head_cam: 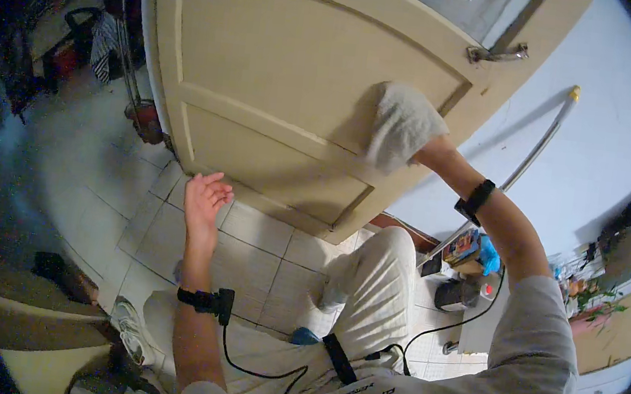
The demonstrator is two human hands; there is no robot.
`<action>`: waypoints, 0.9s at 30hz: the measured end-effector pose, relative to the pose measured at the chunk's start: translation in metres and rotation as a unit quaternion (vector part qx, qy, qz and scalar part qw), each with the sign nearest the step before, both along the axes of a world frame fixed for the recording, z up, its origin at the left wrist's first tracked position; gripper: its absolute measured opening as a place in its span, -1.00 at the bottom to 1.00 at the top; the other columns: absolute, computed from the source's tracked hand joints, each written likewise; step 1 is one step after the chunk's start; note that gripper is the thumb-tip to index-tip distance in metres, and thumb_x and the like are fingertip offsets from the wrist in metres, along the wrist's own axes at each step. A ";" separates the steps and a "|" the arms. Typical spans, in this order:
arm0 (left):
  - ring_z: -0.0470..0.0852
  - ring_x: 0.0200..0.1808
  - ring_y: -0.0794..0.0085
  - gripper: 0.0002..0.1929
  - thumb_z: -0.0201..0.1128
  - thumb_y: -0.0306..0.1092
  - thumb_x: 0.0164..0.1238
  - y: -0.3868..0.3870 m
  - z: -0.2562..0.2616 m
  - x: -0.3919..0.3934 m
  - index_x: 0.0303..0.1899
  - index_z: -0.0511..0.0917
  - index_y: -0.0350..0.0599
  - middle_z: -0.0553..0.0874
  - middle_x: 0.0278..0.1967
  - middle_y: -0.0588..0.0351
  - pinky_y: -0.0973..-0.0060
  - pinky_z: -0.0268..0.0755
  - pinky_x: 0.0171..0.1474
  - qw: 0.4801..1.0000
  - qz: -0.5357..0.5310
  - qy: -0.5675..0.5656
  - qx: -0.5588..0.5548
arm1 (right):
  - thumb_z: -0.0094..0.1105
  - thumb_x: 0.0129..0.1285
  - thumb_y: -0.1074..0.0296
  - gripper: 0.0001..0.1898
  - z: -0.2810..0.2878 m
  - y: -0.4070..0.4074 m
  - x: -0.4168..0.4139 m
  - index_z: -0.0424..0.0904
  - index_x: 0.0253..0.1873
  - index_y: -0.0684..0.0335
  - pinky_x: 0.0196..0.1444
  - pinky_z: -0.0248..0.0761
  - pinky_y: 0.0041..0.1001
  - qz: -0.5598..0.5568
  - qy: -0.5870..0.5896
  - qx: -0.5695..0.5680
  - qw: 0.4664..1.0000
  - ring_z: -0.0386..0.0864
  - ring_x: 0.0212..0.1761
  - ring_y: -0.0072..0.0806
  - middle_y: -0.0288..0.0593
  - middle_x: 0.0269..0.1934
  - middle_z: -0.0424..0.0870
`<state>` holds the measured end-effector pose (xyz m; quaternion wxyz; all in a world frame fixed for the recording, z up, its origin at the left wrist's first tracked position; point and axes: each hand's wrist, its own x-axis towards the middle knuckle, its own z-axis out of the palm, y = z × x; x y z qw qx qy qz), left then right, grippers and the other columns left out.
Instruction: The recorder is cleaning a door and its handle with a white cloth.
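A grey cloth [406,127] covers my right hand [427,145] and lies against the cream panelled door [283,61], near the right edge of its upper panel. The fingers of that hand are hidden beneath the cloth. My left hand [208,194] is raised in front of the door's lower left corner, empty, with its fingers loosely bent and a little apart. A metal door handle [498,53] is fixed above and to the right of the cloth. Both wrists wear black straps, and a cable runs from each.
A metal pole [537,145] leans on the white wall right of the door. Boxes, a blue plastic bag [489,254] and a dark container [453,295] stand low at the right. A dark red bucket [146,121] is left of the door, white shoes [131,330] at lower left.
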<state>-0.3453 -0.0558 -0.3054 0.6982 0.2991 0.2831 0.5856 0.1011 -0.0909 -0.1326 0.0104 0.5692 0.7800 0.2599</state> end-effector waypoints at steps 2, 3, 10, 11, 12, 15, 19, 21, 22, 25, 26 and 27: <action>0.58 -0.23 0.35 -0.46 -0.06 0.12 0.44 -0.005 0.008 0.000 -0.04 0.54 -0.27 0.62 -0.32 0.06 0.42 0.40 -0.02 1.000 0.002 -0.004 0.002 | 0.12 0.28 0.00 -0.32 0.003 0.013 -0.008 0.20 0.46 0.04 0.51 0.02 -0.38 0.065 -0.057 0.038 0.996 0.28 0.42 -0.25 -0.15 0.40 0.33; 0.58 -0.23 0.35 -0.46 -0.06 0.11 0.44 -0.004 0.012 0.002 -0.04 0.54 -0.27 0.62 -0.32 0.05 0.42 0.40 -0.03 1.000 -0.009 -0.015 0.007 | 0.12 0.28 0.00 -0.32 -0.001 0.028 -0.005 0.20 0.46 0.04 0.51 0.02 -0.38 0.065 -0.060 0.036 0.995 0.28 0.42 -0.25 -0.15 0.40 0.33; 0.57 -0.21 0.34 -0.46 -0.07 0.09 0.43 0.005 0.021 0.016 -0.05 0.55 -0.31 0.61 -0.30 0.03 0.40 0.41 -0.03 0.996 -0.041 -0.078 0.006 | 0.25 0.16 0.07 -0.60 -0.001 0.105 -0.108 0.59 0.08 0.05 0.25 0.36 -0.26 0.154 0.171 -0.011 0.973 0.56 0.13 -0.20 0.06 0.06 0.62; 0.57 -0.21 0.34 -0.46 -0.07 0.09 0.43 0.007 0.022 0.021 -0.05 0.55 -0.31 0.61 -0.30 0.03 0.40 0.41 -0.03 0.996 -0.043 -0.079 0.008 | 0.27 0.15 0.11 -0.67 0.003 0.110 -0.121 0.64 -0.02 0.07 0.18 0.42 -0.23 0.164 0.160 0.012 0.973 0.60 0.05 -0.19 0.08 -0.05 0.66; 0.58 -0.19 0.32 -0.45 -0.07 0.09 0.43 0.006 0.016 0.014 -0.04 0.55 -0.31 0.63 -0.28 0.02 0.38 0.42 0.01 0.996 -0.038 -0.077 0.001 | 0.30 0.15 0.12 -0.70 0.032 0.086 -0.177 0.65 -0.07 0.11 0.13 0.46 -0.22 0.087 0.266 -0.092 0.955 0.63 -0.01 -0.16 0.09 -0.10 0.67; 0.59 -0.16 0.29 -0.45 -0.07 0.09 0.43 0.010 0.019 0.022 -0.02 0.55 -0.31 0.64 -0.25 0.01 0.35 0.43 0.04 0.994 -0.049 -0.100 0.021 | 0.28 0.21 0.08 -0.63 0.002 0.095 -0.132 0.62 0.05 0.11 0.26 0.36 -0.24 0.086 0.359 -0.125 0.921 0.56 0.13 -0.18 0.02 0.04 0.64; 0.59 -0.16 0.30 -0.45 -0.08 0.10 0.43 0.010 0.022 0.033 -0.03 0.55 -0.29 0.63 -0.25 0.00 0.35 0.43 0.03 0.994 -0.057 -0.089 0.027 | 0.25 0.24 0.08 -0.51 -0.034 0.049 -0.050 0.50 0.23 0.12 0.42 0.17 -0.31 0.124 0.261 -0.087 0.953 0.42 0.30 -0.22 -0.05 0.23 0.52; 0.59 -0.16 0.30 -0.45 -0.08 0.10 0.43 0.008 0.020 0.034 -0.03 0.55 -0.30 0.63 -0.26 0.00 0.34 0.43 0.02 0.995 -0.058 -0.072 0.032 | 0.21 0.28 0.07 -0.40 -0.028 0.033 -0.040 0.34 0.37 0.13 0.52 -0.02 -0.36 0.038 0.162 -0.155 0.974 0.28 0.41 -0.26 -0.13 0.37 0.37; 0.59 -0.16 0.30 -0.45 -0.08 0.10 0.43 0.006 0.019 0.033 -0.03 0.54 -0.30 0.63 -0.26 0.00 0.34 0.44 0.02 0.996 -0.062 -0.052 0.039 | 0.18 0.30 0.06 -0.38 -0.027 0.025 -0.039 0.30 0.40 0.12 0.51 -0.02 -0.37 0.069 0.152 -0.121 0.979 0.30 0.39 -0.25 -0.11 0.38 0.35; 0.59 -0.17 0.30 -0.46 -0.07 0.09 0.43 0.007 0.016 0.034 -0.03 0.54 -0.30 0.63 -0.27 0.00 0.33 0.45 0.00 0.996 -0.066 -0.051 0.043 | 0.07 0.37 0.11 -0.45 -0.011 0.030 -0.054 0.32 0.39 0.16 0.52 -0.01 -0.36 0.134 0.014 -0.055 0.989 0.23 0.45 -0.20 -0.07 0.39 0.33; 0.59 -0.17 0.30 -0.46 -0.07 0.09 0.43 0.008 0.017 0.033 -0.03 0.54 -0.30 0.63 -0.27 0.00 0.33 0.45 0.00 0.996 -0.066 -0.052 0.043 | 0.07 0.37 0.11 -0.45 -0.004 0.038 -0.065 0.32 0.39 0.16 0.52 -0.01 -0.36 0.134 0.013 -0.056 0.989 0.23 0.45 -0.20 -0.07 0.39 0.33; 0.59 -0.17 0.29 -0.46 -0.07 0.09 0.43 0.009 0.021 0.032 -0.03 0.54 -0.29 0.63 -0.27 0.00 0.33 0.45 0.01 0.995 -0.061 -0.059 0.047 | 0.12 0.34 0.10 -0.48 0.002 0.051 -0.078 0.38 0.33 0.14 0.48 0.06 -0.33 0.102 0.098 -0.074 0.987 0.31 0.37 -0.16 -0.05 0.33 0.40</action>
